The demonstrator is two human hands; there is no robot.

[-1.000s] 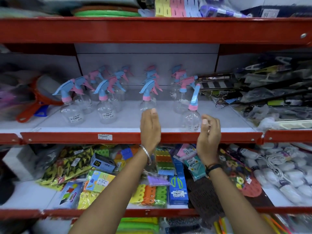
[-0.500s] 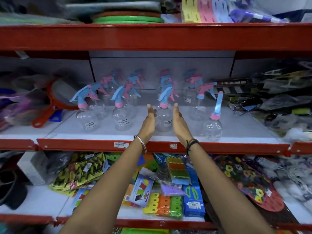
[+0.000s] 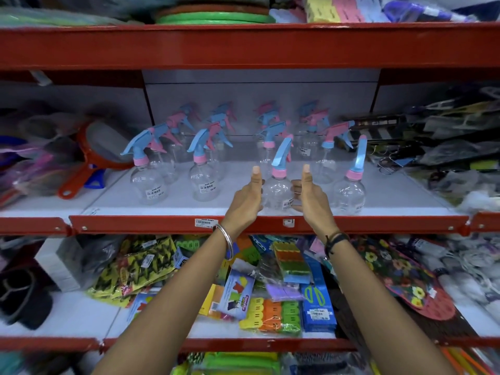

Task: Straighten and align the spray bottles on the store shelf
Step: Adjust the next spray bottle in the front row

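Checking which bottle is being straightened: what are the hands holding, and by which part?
Both hands, left hand and right hand, cup the round clear body of the front-row spray bottle from either side, thumbs up, below its pink collar.

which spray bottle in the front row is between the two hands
The third from the left, the front-row bottle: left hand and right hand cup its sides. The other front-row bottles stand untouched.

Store shelving: red metal shelf rails (image 3: 243,47) across three tiers, white shelf boards (image 3: 173,204), pale grey back panel (image 3: 259,90) with a horizontal seam. Price label (image 3: 203,222) on the middle rail's front edge. Light even and bright; side bays blurred.
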